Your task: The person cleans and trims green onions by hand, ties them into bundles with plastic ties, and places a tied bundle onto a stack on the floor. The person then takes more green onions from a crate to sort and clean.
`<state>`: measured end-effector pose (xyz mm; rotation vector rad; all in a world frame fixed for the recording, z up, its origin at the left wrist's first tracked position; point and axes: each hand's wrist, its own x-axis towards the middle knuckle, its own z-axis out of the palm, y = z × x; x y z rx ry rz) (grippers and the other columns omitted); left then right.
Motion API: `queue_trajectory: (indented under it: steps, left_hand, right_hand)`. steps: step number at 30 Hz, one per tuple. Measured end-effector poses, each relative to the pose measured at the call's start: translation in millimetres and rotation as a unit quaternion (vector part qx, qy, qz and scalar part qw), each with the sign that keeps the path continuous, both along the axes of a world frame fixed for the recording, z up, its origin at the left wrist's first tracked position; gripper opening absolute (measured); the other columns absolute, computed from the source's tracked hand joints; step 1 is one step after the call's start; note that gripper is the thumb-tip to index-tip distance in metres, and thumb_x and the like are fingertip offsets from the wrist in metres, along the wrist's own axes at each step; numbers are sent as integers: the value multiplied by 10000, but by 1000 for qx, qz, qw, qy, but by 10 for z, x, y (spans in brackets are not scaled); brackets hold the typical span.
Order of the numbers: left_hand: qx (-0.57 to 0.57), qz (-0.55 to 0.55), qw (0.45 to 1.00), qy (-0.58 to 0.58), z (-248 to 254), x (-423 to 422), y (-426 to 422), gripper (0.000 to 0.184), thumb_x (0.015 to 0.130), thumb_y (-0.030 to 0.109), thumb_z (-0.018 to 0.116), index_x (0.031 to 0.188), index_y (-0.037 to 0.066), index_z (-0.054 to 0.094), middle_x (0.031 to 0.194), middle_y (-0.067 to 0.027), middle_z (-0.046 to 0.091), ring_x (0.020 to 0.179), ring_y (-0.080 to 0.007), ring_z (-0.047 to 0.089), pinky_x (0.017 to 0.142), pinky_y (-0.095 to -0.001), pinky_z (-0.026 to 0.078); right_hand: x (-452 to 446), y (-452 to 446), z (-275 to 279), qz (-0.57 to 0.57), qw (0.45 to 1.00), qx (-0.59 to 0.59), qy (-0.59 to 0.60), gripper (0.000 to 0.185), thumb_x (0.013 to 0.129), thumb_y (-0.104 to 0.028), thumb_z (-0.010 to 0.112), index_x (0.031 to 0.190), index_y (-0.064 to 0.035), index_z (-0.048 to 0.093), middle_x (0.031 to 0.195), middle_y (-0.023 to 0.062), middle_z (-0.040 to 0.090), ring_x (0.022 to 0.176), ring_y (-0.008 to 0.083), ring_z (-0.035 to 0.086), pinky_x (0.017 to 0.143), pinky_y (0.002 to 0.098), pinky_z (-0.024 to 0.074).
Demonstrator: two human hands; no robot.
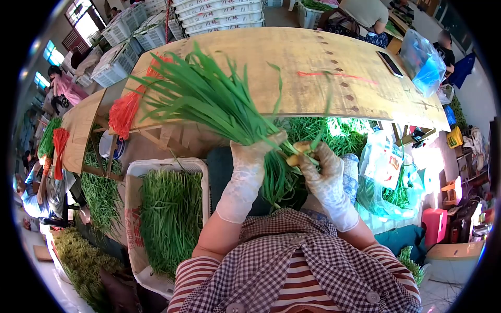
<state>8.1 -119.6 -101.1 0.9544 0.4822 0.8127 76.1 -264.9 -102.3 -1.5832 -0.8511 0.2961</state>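
Note:
My left hand [254, 159], in a whitish glove, is closed around a bunch of long flat green leaves that look like Chinese chives [209, 101]. Their leafy ends fan out to the upper left over the table. At the stem end, my right hand [322, 168], gloved with worn yellowish fingertips, pinches a few chive stalks beside the bunch. More loose chives [276, 180] hang below, over my lap. One or two single leaves stick up near the right hand, slightly blurred.
A wooden table [250, 57] lies ahead, carrying red ties [125, 112] and a phone [390, 63]. To the left stands a white crate [205, 182] of greens; at right, a plastic bag [389, 172] of greens. Stacked white crates [219, 15] and other people are farther back.

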Motion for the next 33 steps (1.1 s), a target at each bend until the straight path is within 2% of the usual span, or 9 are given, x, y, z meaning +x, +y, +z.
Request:
queue_trajectory:
  steps: [7, 11, 16, 20, 24, 26, 28, 30, 33]
  left_hand:
    - [-11, 5, 1000, -4, -14, 21, -18, 318, 674, -86, 756, 930, -11, 583, 879, -112, 642, 737, -217, 666, 663, -325, 580]
    - [-66, 32, 997, -14, -92, -6, 304, 282, 686, -73, 749, 908, 4, 593, 831, -102, 657, 709, -195, 659, 637, -307, 538]
    - [-68, 30, 997, 11, -26, 89, -21, 300, 674, -87, 759, 906, 13, 597, 837, -93, 653, 698, -181, 650, 646, -306, 539]
    - [-31, 44, 998, -16, -81, 97, -53, 319, 668, -102, 755, 923, 11, 601, 853, -87, 647, 702, -172, 644, 639, -312, 540]
    - [-18, 60, 998, 5, -75, 39, 32, 287, 676, -94, 748, 912, 3, 616, 844, -94, 664, 713, -175, 651, 606, -302, 522]
    - [-11, 76, 997, 17, -88, 33, 125, 272, 679, -87, 748, 905, 1, 623, 838, -98, 671, 710, -170, 650, 588, -292, 508]
    - [6, 98, 995, 16, -113, 21, 170, 262, 682, -78, 749, 902, 0, 630, 832, -103, 677, 699, -159, 644, 572, -279, 494]
    - [6, 99, 995, 12, -205, 21, 169, 263, 688, -63, 755, 910, 12, 635, 821, -80, 675, 669, -134, 619, 570, -271, 487]
    - [-2, 91, 996, 14, -215, 113, 33, 250, 697, -47, 764, 903, 23, 642, 827, -54, 673, 643, -116, 595, 582, -263, 483]
  right_hand:
    - [-120, -439, 28, 47, 987, 130, 84, 211, 892, -107, 616, 1086, -25, 609, 774, 67, 691, 656, 101, 636, 597, 246, 506]
    - [291, -657, 102, 60, 913, -379, -140, 366, 784, -103, 708, 1138, -41, 638, 999, 118, 691, 849, 250, 678, 761, 350, 536]
    - [276, 60, 91, 44, 989, -20, -142, 333, 754, -149, 752, 1053, -21, 684, 1209, 144, 609, 1078, 240, 606, 929, 346, 474]
    - [120, 288, -84, 1, 1000, 4, 24, 200, 820, -157, 710, 979, -37, 698, 947, 116, 686, 849, 237, 662, 816, 342, 509]
    - [101, -77, 91, 30, 993, -67, -95, 97, 838, -110, 686, 919, -59, 704, 944, 99, 687, 855, 206, 667, 756, 283, 526]
    - [176, -355, -57, 65, 994, 78, 48, 142, 821, -89, 687, 963, -79, 699, 965, 78, 693, 824, 239, 669, 756, 308, 532]
    - [541, -703, 54, -63, 954, -213, -199, 235, 801, -112, 695, 1035, -89, 684, 1053, 86, 677, 917, 266, 645, 821, 370, 514]
    - [630, -747, 167, -236, 770, -402, -436, 298, 788, -151, 703, 1078, -92, 670, 1146, 100, 642, 1049, 265, 590, 902, 404, 474]
    - [309, -226, 501, -128, 849, -233, -458, 454, 738, -247, 746, 1151, -121, 607, 1093, 79, 639, 1024, 264, 588, 891, 395, 467]
